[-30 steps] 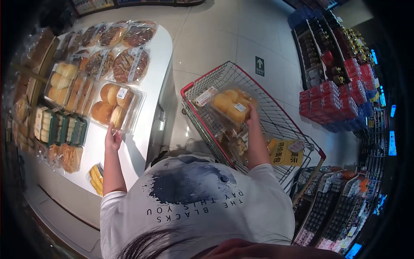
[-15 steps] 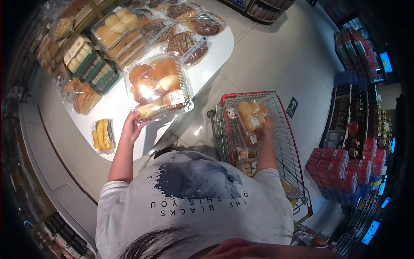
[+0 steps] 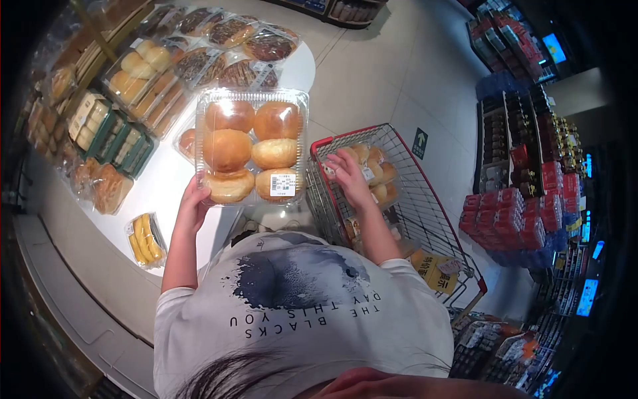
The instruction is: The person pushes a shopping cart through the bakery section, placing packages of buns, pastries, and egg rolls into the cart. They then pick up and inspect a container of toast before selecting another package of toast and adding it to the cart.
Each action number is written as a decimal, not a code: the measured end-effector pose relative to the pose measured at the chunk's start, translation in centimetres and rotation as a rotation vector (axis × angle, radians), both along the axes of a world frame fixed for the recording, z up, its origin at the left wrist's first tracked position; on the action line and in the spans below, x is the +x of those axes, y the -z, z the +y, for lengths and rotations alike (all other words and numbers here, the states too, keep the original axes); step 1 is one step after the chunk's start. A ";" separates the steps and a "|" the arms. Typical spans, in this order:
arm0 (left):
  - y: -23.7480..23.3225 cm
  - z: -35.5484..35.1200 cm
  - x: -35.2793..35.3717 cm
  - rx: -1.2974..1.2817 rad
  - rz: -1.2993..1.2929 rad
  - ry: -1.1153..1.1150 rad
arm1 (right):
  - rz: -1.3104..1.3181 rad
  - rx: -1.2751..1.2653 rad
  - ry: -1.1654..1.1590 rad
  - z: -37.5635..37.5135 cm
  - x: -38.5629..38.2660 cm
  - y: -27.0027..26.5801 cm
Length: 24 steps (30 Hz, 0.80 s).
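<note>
A clear plastic box of round buns (image 3: 228, 150) is held up over the white table's edge. My left hand (image 3: 193, 201) grips it at the lower left corner. A price label shows on its lower right. My right hand (image 3: 350, 176) is above the wire shopping cart (image 3: 417, 181), its fingers apart and nothing held between them. Close beneath that hand, inside the cart, lies another clear pack of buns (image 3: 384, 174), partly hidden by the hand and wrist.
The white table (image 3: 174, 174) bears bagged breads, flat chocolate-striped breads (image 3: 269, 43), green trays (image 3: 136, 146) and a pack of yellow bread (image 3: 145, 240). Shrink-wrapped red packs (image 3: 508, 216) are stacked at the right. A yellow sign (image 3: 435, 272) hangs on the cart.
The box in my left hand has turned more upright and faces the camera. My right hand has let go of the pack in the cart and moved left. The view has shifted.
</note>
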<state>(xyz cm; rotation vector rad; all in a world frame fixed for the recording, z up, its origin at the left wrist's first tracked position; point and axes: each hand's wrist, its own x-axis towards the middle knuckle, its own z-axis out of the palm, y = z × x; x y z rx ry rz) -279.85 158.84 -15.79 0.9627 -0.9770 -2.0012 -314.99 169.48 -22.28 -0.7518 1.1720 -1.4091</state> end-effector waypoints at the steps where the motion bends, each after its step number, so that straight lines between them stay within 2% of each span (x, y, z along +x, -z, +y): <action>1: 0.1 -0.2 -0.9 -0.044 -0.046 0.073 | -0.090 -0.033 -0.087 0.1 1.6 -1.6; 3: 0.1 -0.4 -2.5 -0.140 -0.137 0.198 | -0.145 -0.138 -0.088 -0.1 4.3 -1.7; 4: -0.1 -0.6 -3.3 -0.259 -0.204 0.288 | -0.052 -0.039 0.055 0.2 5.1 -1.9; 5: 0.1 -0.6 -3.9 -0.183 -0.201 0.331 | 0.037 0.062 0.192 0.5 5.4 -2.0; 7: 1.0 -0.5 -5.0 -0.032 -0.202 0.397 | -0.320 0.151 0.193 2.3 3.4 -2.1; 8: 1.5 -0.4 -5.7 0.088 -0.065 0.412 | -0.501 0.193 0.184 3.4 2.1 -2.1; 9: 0.9 -0.2 -6.7 0.155 0.003 0.505 | -0.684 0.207 0.270 4.3 0.9 -0.8; 10: 0.8 0.1 -7.8 0.123 -0.112 0.503 | -0.708 0.206 0.342 5.4 -0.3 -1.4; 12: 1.2 0.5 -9.4 0.078 -0.276 0.497 | -0.546 0.328 0.558 8.1 -5.8 2.4; 13: 1.5 0.5 -9.5 0.093 -0.296 0.511 | -0.440 0.305 0.690 8.8 -7.5 3.1; 14: 1.8 0.6 -9.6 0.108 -0.317 0.523 | -0.250 0.253 0.785 9.2 -8.7 2.7; 16: 2.4 0.5 -9.2 0.115 -0.379 0.540 | 0.146 0.331 1.068 9.2 -11.9 5.8; 18: 2.7 0.5 -8.1 0.094 -0.453 0.502 | 0.182 0.451 1.050 8.6 -14.1 7.1; 19: 2.5 0.6 -7.5 0.087 -0.494 0.476 | 0.287 0.530 1.032 8.7 -16.5 10.1; 21: 2.2 0.6 -5.8 0.115 -0.513 0.378 | 0.358 0.558 0.983 7.1 -17.7 12.2; 23: 2.4 0.6 -4.0 0.127 -0.515 0.296 | 0.286 0.475 0.935 5.6 -16.8 10.6; 24: 2.1 0.8 -3.2 0.139 -0.516 0.246 | 0.264 0.511 0.940 4.7 -16.8 11.1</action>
